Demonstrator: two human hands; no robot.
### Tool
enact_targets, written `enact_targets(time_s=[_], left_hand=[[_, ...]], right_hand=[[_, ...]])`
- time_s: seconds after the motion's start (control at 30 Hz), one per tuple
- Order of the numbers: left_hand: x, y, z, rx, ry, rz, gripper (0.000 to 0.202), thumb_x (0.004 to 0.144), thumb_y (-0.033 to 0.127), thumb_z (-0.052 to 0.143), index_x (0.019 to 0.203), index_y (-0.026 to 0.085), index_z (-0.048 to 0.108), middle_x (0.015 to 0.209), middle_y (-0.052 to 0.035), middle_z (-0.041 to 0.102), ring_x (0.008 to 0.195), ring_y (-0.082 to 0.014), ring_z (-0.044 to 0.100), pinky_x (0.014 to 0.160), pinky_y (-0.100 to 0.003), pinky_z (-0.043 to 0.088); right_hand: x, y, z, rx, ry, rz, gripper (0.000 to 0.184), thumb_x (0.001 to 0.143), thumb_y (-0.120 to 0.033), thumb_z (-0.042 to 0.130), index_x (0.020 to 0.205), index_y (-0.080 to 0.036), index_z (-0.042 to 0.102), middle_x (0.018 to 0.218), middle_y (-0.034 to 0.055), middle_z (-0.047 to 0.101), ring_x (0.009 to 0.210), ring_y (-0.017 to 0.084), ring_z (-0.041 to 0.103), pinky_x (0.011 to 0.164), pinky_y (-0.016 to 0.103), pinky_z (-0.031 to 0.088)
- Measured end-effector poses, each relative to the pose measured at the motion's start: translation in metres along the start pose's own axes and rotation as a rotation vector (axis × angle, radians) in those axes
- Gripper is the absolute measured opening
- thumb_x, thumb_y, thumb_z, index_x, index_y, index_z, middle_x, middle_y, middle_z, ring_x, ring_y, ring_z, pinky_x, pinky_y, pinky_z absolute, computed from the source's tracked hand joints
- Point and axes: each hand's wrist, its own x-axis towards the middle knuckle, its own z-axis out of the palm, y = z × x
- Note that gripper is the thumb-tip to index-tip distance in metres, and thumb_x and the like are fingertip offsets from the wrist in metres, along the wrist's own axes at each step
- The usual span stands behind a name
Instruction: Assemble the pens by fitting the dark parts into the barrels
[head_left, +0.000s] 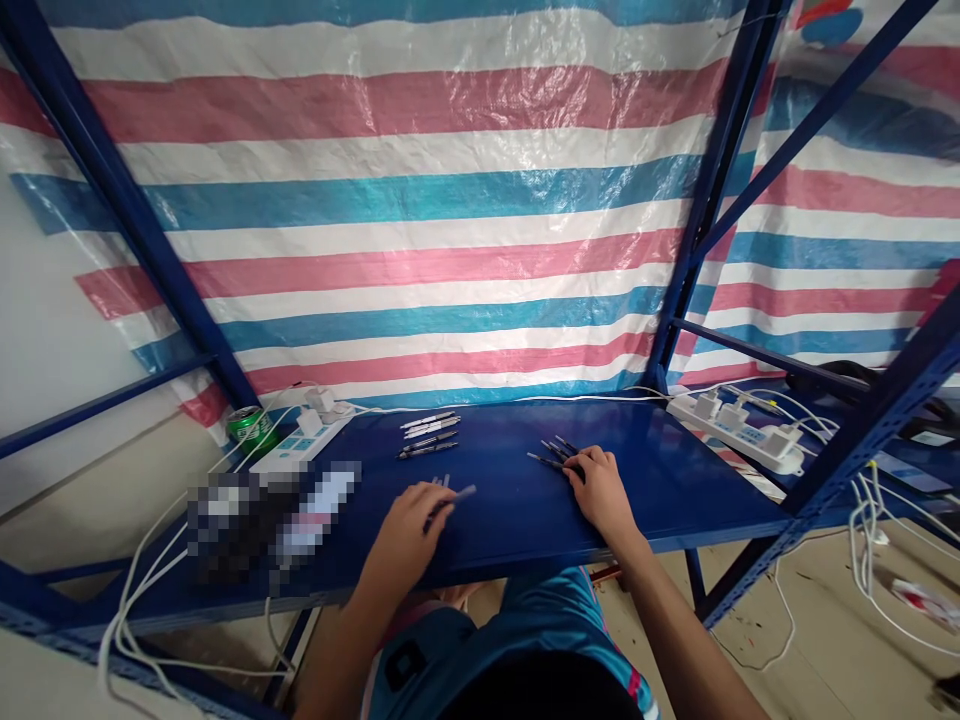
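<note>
Bright light, tarp (420, 190) glare, soft shadow by right hand (600, 490) (edges bowed).

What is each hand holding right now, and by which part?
The left hand pinches a pen by its barrel. The right hand covers one end of several pens; whether it grips them cannot be told.

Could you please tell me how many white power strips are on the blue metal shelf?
2. One white power strip lies at the left of the blue metal shelf, beside a green can; the other white power strip lies at the right. More may be hidden.
</note>
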Motion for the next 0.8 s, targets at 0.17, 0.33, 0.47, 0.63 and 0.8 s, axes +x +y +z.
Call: enact_targets(time_s=[0.17, 0.33, 0.47, 0.63, 0.8], left_hand=[[-0.012, 0.030, 0.030, -0.064, -0.093, 0.150, 0.029, 0.106, 0.027, 0.049, 0.117, 0.029, 0.076, 0.117, -0.0050, 0.076, 0.109, -0.0264, 0.070, 0.098, -0.044, 0.055], [-0.020, 0.024, 0.042, -0.100, -0.034, 0.140, 0.032, 0.107, 0.029, 0.049, 0.120, 0.030, 0.078, 0.119, -0.0053, 0.077, 0.112, -0.0272, 0.070, 0.102, -0.048, 0.056], [-0.021, 0.019, 0.044, -0.097, -0.010, 0.120, 0.033, 0.107, 0.028, 0.048, 0.119, 0.031, 0.079, 0.120, -0.0046, 0.077, 0.112, -0.0264, 0.071, 0.103, -0.048, 0.057], [-0.021, 0.020, 0.045, -0.099, -0.001, 0.103, 0.032, 0.106, 0.026, 0.050, 0.119, 0.031, 0.078, 0.120, -0.0032, 0.077, 0.114, -0.0252, 0.071, 0.103, -0.047, 0.060], [-0.021, 0.021, 0.042, -0.109, -0.012, 0.087, 0.031, 0.106, 0.026, 0.050, 0.118, 0.032, 0.078, 0.119, -0.0019, 0.078, 0.114, -0.0240, 0.072, 0.104, -0.046, 0.060]], right_hand=[[-0.009, -0.011, -0.019, 0.241, -0.160, -0.152, 0.019, 0.101, -0.034, 0.063, 0.106, -0.027, 0.080, 0.113, 0.0116, 0.071, 0.111, 0.032, 0.063, 0.101, 0.050, 0.052], [-0.026, -0.013, -0.041, 0.445, -0.347, -0.152, 0.019, 0.101, -0.040, 0.067, 0.109, -0.029, 0.080, 0.110, 0.0075, 0.077, 0.106, 0.028, 0.070, 0.098, 0.043, 0.056], [-0.033, -0.016, -0.051, 0.506, -0.400, -0.122, 0.019, 0.100, -0.042, 0.069, 0.109, -0.030, 0.081, 0.109, 0.0069, 0.079, 0.105, 0.027, 0.072, 0.095, 0.040, 0.057], [-0.032, -0.031, -0.051, 0.491, -0.434, -0.117, 0.019, 0.101, -0.041, 0.068, 0.106, -0.030, 0.082, 0.109, 0.0067, 0.079, 0.105, 0.027, 0.072, 0.094, 0.039, 0.057], [-0.028, -0.034, -0.048, 0.503, -0.433, -0.112, 0.018, 0.101, -0.042, 0.068, 0.106, -0.030, 0.081, 0.109, 0.0070, 0.078, 0.105, 0.027, 0.071, 0.095, 0.040, 0.056]])
